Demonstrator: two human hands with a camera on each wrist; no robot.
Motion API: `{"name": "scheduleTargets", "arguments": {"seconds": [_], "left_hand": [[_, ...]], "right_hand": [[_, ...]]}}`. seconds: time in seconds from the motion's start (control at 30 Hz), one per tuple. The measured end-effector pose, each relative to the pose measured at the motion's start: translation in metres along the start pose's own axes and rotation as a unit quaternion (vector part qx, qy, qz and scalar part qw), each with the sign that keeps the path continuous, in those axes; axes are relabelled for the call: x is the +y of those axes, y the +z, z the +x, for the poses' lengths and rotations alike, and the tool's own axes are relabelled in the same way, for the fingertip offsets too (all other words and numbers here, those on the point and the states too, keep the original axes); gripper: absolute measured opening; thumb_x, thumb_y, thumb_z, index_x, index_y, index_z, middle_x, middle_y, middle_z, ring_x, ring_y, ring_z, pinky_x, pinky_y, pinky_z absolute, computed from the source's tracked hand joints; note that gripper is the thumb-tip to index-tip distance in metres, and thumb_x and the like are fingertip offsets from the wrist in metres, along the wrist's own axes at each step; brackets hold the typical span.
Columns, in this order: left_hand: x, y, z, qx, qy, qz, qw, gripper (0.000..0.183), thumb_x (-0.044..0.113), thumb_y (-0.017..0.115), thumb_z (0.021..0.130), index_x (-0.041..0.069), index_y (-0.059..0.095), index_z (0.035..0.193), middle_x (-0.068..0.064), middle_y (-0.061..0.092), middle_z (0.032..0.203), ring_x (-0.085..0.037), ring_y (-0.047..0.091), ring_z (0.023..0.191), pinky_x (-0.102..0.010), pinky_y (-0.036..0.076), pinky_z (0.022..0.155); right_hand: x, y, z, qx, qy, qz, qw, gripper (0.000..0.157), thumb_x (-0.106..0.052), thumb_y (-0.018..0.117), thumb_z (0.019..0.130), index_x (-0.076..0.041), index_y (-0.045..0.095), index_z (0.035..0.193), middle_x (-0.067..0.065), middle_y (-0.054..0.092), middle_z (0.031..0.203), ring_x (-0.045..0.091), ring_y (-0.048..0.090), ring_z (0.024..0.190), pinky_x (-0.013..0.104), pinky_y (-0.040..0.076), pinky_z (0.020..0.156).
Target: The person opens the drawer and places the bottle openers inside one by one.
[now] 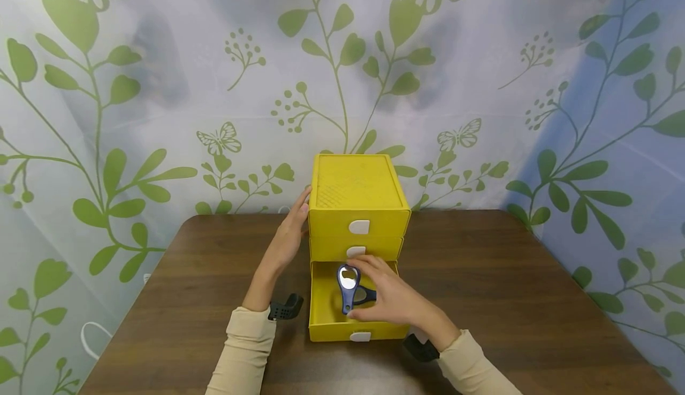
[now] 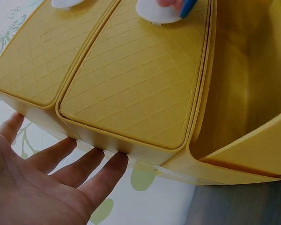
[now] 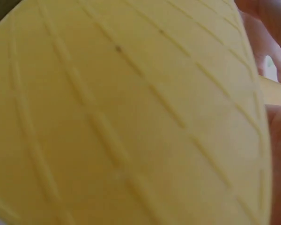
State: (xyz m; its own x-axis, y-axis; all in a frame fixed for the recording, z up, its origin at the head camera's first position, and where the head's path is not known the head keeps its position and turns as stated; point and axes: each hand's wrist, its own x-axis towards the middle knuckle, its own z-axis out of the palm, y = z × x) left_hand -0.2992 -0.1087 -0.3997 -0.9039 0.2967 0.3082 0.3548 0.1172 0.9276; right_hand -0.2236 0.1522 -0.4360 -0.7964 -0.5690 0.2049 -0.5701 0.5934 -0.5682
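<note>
A yellow drawer unit (image 1: 358, 182) stands on the table with its bottom drawer (image 1: 324, 300) pulled out. My left hand (image 1: 286, 237) rests against the unit's left side. In the left wrist view the fingers (image 2: 105, 176) of that hand lie spread and extended along the wall. Over the pulled-out drawer, my right hand (image 1: 393, 294) holds a dark blue tool (image 1: 348, 297) between thumb and fingers. The tool has a shiny oval end with a dark gap in it and a second blue loop behind. The right wrist view is mostly filled by a yellow ridged panel (image 3: 131, 112).
Two upper drawers are closed, each with a white tab handle (image 1: 359, 226). The brown wooden table (image 1: 481, 276) extends on both sides of the unit. Behind it hangs a pale curtain (image 1: 214, 74) with green leaves and butterflies. A white cable (image 1: 88, 341) loops at the left edge.
</note>
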Motion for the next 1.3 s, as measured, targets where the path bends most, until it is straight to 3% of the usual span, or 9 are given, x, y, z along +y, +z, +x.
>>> {"name": "scheduleTargets", "arguments": {"seconds": [0.23,0.67,1.0,1.17,1.3], "left_hand": [[0.0008,-0.0004,0.0003,0.002,0.005,0.006,1.0,0.056,0.051,0.027,0.112,0.036,0.019,0.166,0.003,0.019,0.171,-0.033,0.028,0.154,-0.069,0.031,0.116],[-0.0011,0.0002,-0.0005,0.0,0.003,0.003,1.0,0.054,0.055,0.027,0.111,0.043,0.02,0.164,0.008,0.019,0.171,-0.031,0.027,0.155,-0.069,0.03,0.117],[-0.0028,0.0001,-0.0003,0.004,0.001,0.008,1.0,0.054,0.056,0.027,0.111,0.045,0.02,0.163,0.008,0.018,0.171,-0.031,0.027,0.155,-0.069,0.029,0.117],[-0.0031,0.0009,-0.0014,0.007,0.0,0.01,0.9999,0.055,0.057,0.028,0.11,0.044,0.02,0.163,0.007,0.019,0.171,-0.031,0.028,0.154,-0.068,0.031,0.117],[-0.0029,0.0005,-0.0022,0.008,-0.001,0.012,0.9999,0.056,0.059,0.028,0.11,0.044,0.02,0.163,0.008,0.018,0.171,-0.03,0.028,0.154,-0.066,0.031,0.118]], "right_hand": [[-0.0009,0.0065,0.0019,0.005,-0.001,-0.002,1.0,0.095,-0.051,0.086,0.08,-0.011,0.044,0.156,0.006,0.038,0.16,0.028,0.041,0.143,0.057,0.047,0.109],[-0.0027,0.0107,0.0008,0.011,-0.008,-0.009,1.0,0.091,-0.05,0.085,0.082,-0.011,0.047,0.154,0.009,0.039,0.159,0.032,0.039,0.146,0.059,0.046,0.109],[-0.0045,0.0079,-0.0004,0.022,-0.006,-0.009,1.0,0.084,-0.046,0.086,0.083,-0.011,0.051,0.15,0.009,0.045,0.156,0.028,0.046,0.141,0.056,0.047,0.11],[-0.0055,0.0076,-0.0014,0.031,0.002,0.014,0.999,0.082,-0.051,0.083,0.084,-0.012,0.051,0.15,0.004,0.051,0.153,0.03,0.056,0.133,0.053,0.051,0.106],[-0.0083,0.0063,-0.002,0.051,-0.005,0.047,0.998,0.072,-0.046,0.084,0.085,-0.015,0.057,0.145,0.001,0.058,0.147,0.032,0.062,0.128,0.05,0.053,0.104]]}}
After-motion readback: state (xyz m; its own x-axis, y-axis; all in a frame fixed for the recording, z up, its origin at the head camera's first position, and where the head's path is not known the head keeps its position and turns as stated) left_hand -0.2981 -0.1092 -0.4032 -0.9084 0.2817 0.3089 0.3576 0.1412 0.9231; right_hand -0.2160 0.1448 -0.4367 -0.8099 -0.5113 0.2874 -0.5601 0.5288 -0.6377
